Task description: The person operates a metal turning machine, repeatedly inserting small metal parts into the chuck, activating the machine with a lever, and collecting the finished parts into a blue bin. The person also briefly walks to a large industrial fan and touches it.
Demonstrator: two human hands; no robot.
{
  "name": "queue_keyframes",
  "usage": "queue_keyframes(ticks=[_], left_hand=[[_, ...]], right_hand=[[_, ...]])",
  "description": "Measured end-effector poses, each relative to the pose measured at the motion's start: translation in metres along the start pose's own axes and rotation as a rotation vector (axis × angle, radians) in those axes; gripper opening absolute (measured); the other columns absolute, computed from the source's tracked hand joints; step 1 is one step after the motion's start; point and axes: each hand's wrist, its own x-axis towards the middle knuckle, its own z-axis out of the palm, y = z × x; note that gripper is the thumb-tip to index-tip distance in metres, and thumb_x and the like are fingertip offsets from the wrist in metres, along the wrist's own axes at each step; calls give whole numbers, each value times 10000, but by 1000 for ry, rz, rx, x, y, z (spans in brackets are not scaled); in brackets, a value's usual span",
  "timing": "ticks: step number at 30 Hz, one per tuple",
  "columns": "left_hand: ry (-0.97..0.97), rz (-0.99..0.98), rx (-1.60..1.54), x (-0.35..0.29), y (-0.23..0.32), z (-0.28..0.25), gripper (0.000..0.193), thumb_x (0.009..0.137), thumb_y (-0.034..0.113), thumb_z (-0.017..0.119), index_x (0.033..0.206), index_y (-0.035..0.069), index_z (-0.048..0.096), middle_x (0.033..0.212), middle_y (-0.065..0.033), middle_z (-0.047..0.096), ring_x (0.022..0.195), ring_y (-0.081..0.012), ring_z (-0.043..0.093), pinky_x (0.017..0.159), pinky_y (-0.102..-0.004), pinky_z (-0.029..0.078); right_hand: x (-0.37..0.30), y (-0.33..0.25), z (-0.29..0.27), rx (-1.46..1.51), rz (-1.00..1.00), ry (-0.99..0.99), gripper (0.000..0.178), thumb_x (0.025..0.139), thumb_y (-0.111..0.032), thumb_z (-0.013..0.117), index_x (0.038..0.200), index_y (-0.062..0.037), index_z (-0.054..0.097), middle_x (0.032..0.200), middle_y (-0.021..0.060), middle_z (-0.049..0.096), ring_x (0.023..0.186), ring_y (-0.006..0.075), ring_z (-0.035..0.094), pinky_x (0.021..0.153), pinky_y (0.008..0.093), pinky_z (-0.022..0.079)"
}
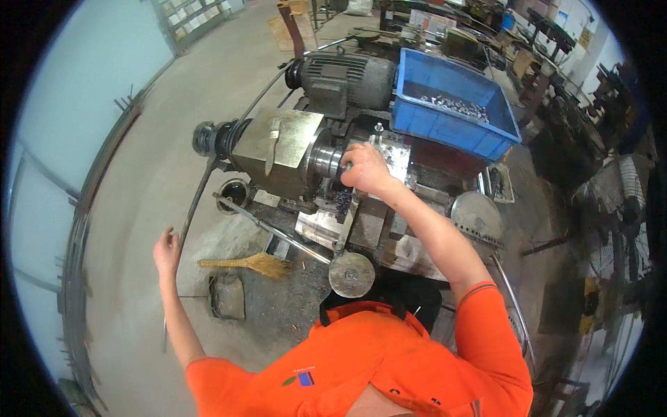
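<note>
My right hand (364, 167) reaches to the front of a metal lathe spindle (324, 157). Its fingers are pinched together at the spindle's end, and whatever lies between them is hidden. Out to the left, my left hand (166, 253) is curled at a long dark rod (197, 198), which slants down from beside the belt pulley (224, 139). The rod passes partly behind that hand and forearm. A flat brush (272, 147) lies on top of the grey headstock (249, 142). Dark metal shavings (343, 201) hang below the spindle.
A blue crate (451, 132) of small metal parts stands behind the machine, beside a ribbed motor (351, 76). Closer in are a long metal lever (278, 231), a round handwheel (351, 274) and a larger disc (477, 217). A straw broom (253, 264) lies on the floor.
</note>
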Motion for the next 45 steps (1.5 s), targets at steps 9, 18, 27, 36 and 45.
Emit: queue_keyframes(ticks=[9, 18, 27, 36, 45], left_hand=[[-41, -418, 198, -42, -80, 31, 640, 856, 564, 240, 756, 91, 660, 740, -178, 614, 773, -341, 586, 715, -423, 431], [-78, -556, 141, -41, -55, 27, 648, 847, 546, 240, 751, 56, 653, 801, -199, 616, 810, -372, 580, 754, -437, 427], [-64, -592, 163, -111, 44, 32, 557, 820, 520, 363, 859, 31, 627, 839, -217, 608, 823, -392, 576, 741, -464, 436], [-377, -87, 62, -60, 18, 31, 321, 701, 300, 611, 799, -2, 558, 700, -191, 590, 673, -342, 584, 614, -414, 467], [-380, -253, -738, -41, 0, 71, 152, 731, 117, 583, 730, -28, 540, 523, -79, 528, 436, -164, 539, 413, -281, 451]], right_hand=[[11, -7, 38, -206, 40, 8, 261, 523, -225, 528, 624, -10, 637, 815, 200, 607, 817, 361, 539, 762, 390, 443], [13, -17, 21, -326, 69, -151, 350, 581, -281, 574, 788, -10, 652, 860, 162, 625, 889, 314, 555, 807, 370, 432], [13, -19, 24, -265, 66, -179, 340, 573, -260, 583, 764, 14, 648, 851, 190, 621, 874, 322, 562, 786, 364, 449], [16, -10, 31, -329, 6, -137, 265, 564, -210, 570, 694, 10, 642, 770, 192, 623, 826, 341, 567, 748, 391, 463], [7, 22, -70, -278, 21, -25, 224, 549, -221, 571, 621, -23, 649, 716, 191, 616, 748, 349, 583, 752, 378, 476]])
